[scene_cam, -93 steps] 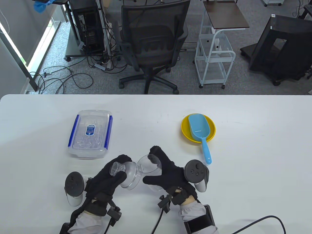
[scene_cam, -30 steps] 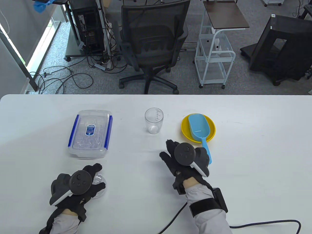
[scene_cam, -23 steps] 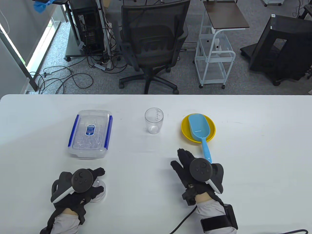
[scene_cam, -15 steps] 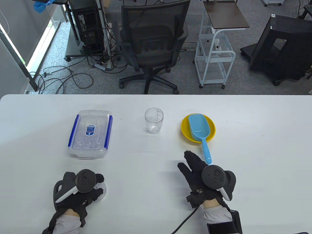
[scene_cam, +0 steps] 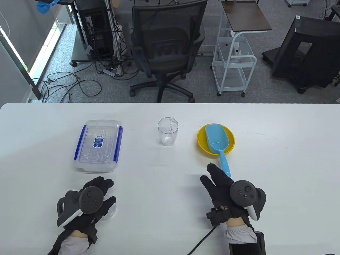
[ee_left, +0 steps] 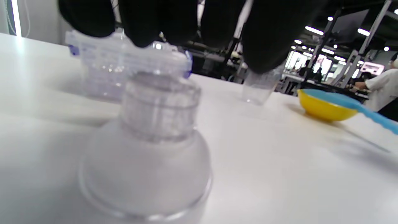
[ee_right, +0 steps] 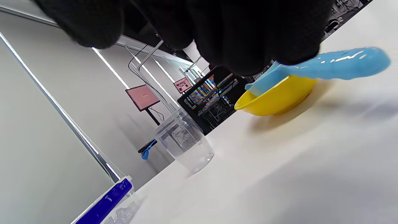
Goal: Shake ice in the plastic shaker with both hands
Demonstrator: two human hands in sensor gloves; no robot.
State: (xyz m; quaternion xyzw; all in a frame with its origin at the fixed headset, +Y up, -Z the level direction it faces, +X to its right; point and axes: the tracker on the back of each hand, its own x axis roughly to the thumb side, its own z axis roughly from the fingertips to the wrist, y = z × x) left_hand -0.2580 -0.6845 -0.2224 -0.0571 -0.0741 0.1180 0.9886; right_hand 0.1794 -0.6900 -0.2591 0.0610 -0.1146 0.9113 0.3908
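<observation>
The clear shaker cup (scene_cam: pixel 168 131) stands upright and empty at mid table, apart from both hands. Its domed lid (scene_cam: pixel 109 209) sits on the table at the front left, mostly under my left hand (scene_cam: pixel 102 190). In the left wrist view the lid (ee_left: pixel 149 149) stands alone, with the fingertips (ee_left: pixel 174 18) stretched out just above its cap and not curled round it. My right hand (scene_cam: pixel 216 178) lies flat with straight fingers beside the blue scoop's handle (scene_cam: pixel 225 166), holding nothing. The closed ice box (scene_cam: pixel 98 144) with blue clips lies at the left.
A yellow bowl (scene_cam: pixel 203 144) right of the cup carries the blue scoop (scene_cam: pixel 216 138), whose handle juts toward my right hand. The right wrist view shows the cup (ee_right: pixel 183 140), bowl (ee_right: pixel 276 98) and scoop (ee_right: pixel 335 67). A cable trails off the front edge.
The hands held the cup and lid together 3 s ago; now both pieces stand on the table. My right hand drew back toward the front right. My left fingers straightened off the lid.
</observation>
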